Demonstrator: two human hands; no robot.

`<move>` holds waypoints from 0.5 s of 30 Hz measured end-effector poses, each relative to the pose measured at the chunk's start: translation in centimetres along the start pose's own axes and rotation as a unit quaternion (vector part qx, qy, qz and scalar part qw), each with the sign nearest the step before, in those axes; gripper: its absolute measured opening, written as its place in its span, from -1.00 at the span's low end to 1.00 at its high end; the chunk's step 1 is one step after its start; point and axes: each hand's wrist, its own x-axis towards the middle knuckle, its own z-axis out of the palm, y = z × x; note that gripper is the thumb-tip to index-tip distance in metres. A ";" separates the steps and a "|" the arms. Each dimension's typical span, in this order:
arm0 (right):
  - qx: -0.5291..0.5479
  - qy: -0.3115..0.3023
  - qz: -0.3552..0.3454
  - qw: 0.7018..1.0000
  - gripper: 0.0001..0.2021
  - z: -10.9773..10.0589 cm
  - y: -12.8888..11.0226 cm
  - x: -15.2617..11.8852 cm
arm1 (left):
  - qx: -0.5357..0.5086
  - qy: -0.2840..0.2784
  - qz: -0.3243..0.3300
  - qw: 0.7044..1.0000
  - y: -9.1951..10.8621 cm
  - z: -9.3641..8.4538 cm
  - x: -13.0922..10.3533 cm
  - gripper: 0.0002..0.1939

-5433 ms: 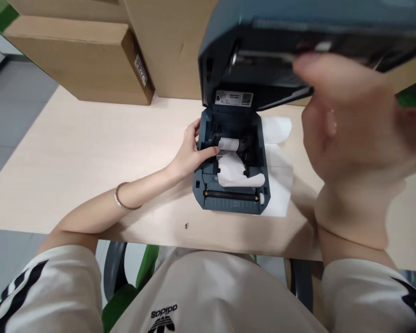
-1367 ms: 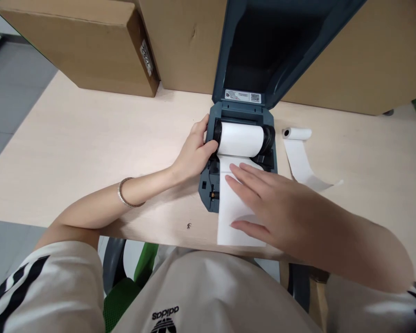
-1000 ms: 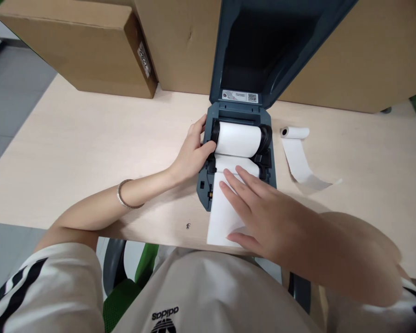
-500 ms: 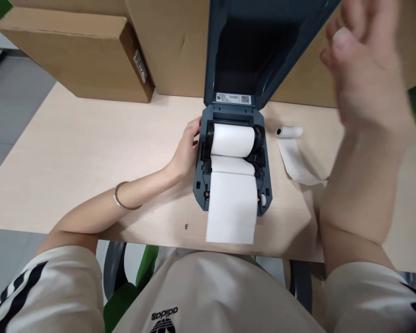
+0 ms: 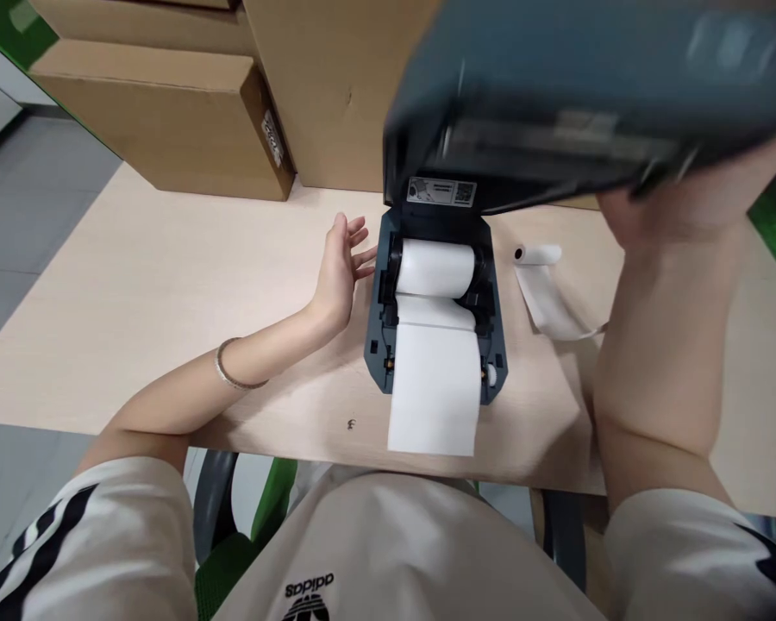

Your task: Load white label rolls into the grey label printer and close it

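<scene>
A dark blue-grey label printer (image 5: 379, 349) stands on the table with its inside showing. A white label roll (image 5: 435, 268) sits between black holders, and its paper strip (image 5: 434, 392) runs out over the printer's front. Above it the hinged lid (image 5: 575, 69) is tilted forward, blurred by motion. My right hand (image 5: 691, 203) is at the lid's right edge and grips it, most of its fingers hidden by the lid. Beside the printer's left wall is my left hand (image 5: 337, 276), open with fingers apart, its fingertips at or very near the casing.
A small paper roll (image 5: 540, 254) with a loose unrolled tail lies right of the printer. Cardboard boxes (image 5: 161, 121) line the table's back edge. A small dark mark (image 5: 351, 424) shows on the table (image 5: 233, 276) near the front.
The lid has swung forward and down from its upright position, with my right hand now on its edge. My left hand's fingers have opened away from the printer's side.
</scene>
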 end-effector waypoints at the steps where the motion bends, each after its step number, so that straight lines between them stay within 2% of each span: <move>1: 0.045 0.014 -0.030 0.998 -0.16 0.0 -0.3 -0.4 | -0.010 0.005 -0.005 1.000 0.3 0.2 -0.1 -0.16; 2: 0.056 -0.011 -0.051 0.997 -0.27 0.0 -0.9 -0.9 | -0.018 0.007 -0.010 1.000 0.6 0.3 -0.1 -0.19; 3: 0.033 -0.077 -0.062 0.995 -0.36 0.0 -1.6 -1.3 | -0.024 0.006 -0.014 1.000 0.7 0.3 -0.1 -0.21; 4: -0.019 -0.177 -0.060 0.982 -0.42 0.1 -2.4 -1.8 | -0.026 0.000 -0.016 1.000 0.8 0.3 -0.1 -0.23; 5: -0.081 -0.272 -0.052 0.957 -0.46 0.1 -3.2 -2.1 | -0.023 -0.010 -0.013 1.000 0.9 0.3 0.0 -0.25; 6: -0.133 -0.335 -0.046 0.932 -0.49 0.3 -4.0 -2.4 | -0.016 -0.025 -0.007 1.000 0.8 0.2 0.0 -0.27; 7: -0.170 -0.370 -0.044 0.912 -0.49 0.5 -4.6 -2.7 | -0.005 -0.043 0.002 0.999 0.7 0.2 0.0 -0.29; 10: -0.209 -0.384 -0.062 0.897 -0.37 1.1 -5.2 -3.2 | 0.028 -0.099 0.042 0.994 0.2 0.0 -0.2 -0.28; 15: -0.237 -0.406 -0.064 0.880 -0.20 2.1 -4.1 -4.2 | 0.049 -0.151 0.110 0.981 -0.6 -0.3 -0.4 0.05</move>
